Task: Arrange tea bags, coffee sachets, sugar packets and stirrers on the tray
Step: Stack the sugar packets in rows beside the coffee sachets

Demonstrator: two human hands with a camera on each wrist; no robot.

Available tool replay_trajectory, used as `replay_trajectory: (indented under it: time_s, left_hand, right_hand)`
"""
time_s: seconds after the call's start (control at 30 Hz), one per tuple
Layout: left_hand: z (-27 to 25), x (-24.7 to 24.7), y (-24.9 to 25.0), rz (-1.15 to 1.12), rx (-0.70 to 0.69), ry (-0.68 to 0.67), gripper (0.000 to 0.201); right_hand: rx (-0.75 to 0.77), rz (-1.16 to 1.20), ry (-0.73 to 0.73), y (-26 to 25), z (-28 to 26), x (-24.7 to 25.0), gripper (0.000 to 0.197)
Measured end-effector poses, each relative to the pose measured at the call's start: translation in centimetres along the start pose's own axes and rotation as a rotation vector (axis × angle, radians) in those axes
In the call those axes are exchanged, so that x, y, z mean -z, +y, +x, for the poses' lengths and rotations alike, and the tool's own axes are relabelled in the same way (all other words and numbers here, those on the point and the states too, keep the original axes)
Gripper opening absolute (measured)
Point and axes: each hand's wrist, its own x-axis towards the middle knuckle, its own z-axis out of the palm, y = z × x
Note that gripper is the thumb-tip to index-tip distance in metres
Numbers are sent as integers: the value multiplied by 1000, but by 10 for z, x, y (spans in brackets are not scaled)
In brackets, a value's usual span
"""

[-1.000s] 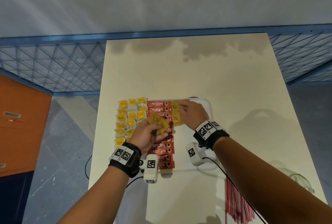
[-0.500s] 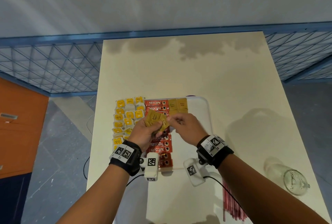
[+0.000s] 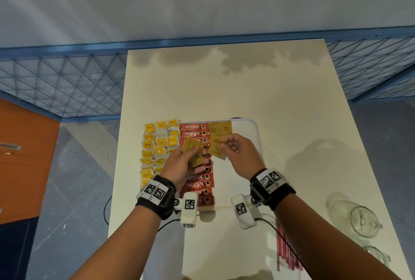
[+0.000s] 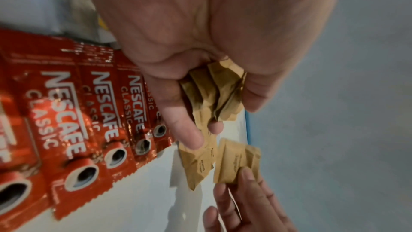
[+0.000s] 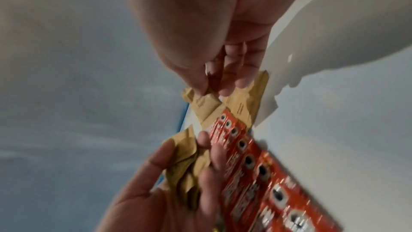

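Head view: a white tray (image 3: 251,127) is seen on a cream surface (image 3: 247,91). At the left of the tray, yellow-tagged tea bags (image 3: 157,142) are laid in rows; beside them, red coffee sachets (image 3: 196,184) are stacked in a column from far to near. Two brown sugar packets (image 3: 220,128) are set at the far edge, just right of the sachets. A bunch of crumpled sugar packets (image 4: 214,93) is gripped in the left hand (image 3: 179,165) above the sachets. One sugar packet (image 3: 216,148) is pinched by thumb and fingers of the right hand (image 3: 242,154), just right of the bunch. Red stirrers (image 3: 286,250) are lying on the near right of the surface, off the tray. A glass jar (image 3: 357,219) is lying on its side further right.
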Motion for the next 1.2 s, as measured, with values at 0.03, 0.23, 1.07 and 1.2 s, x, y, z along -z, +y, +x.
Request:
replay_trajectory:
  time_s: [0.03, 0.23, 1.07, 1.2]
  left_hand:
    - [0, 1, 1, -6, 4, 6, 20]
    - [-3, 6, -5, 77, -14, 50, 22]
    - [-13, 14, -5, 284, -55, 26, 24]
    - [-13, 10, -7, 335, -58, 23, 24]
  right_hand:
    - [4, -41, 4, 1, 2, 3, 8]
    - [-40, -303, -79, 14, 7, 0, 7]
    - [51, -339, -42, 5, -9, -17, 22]
    - [153, -239, -109, -7, -20, -18, 25]
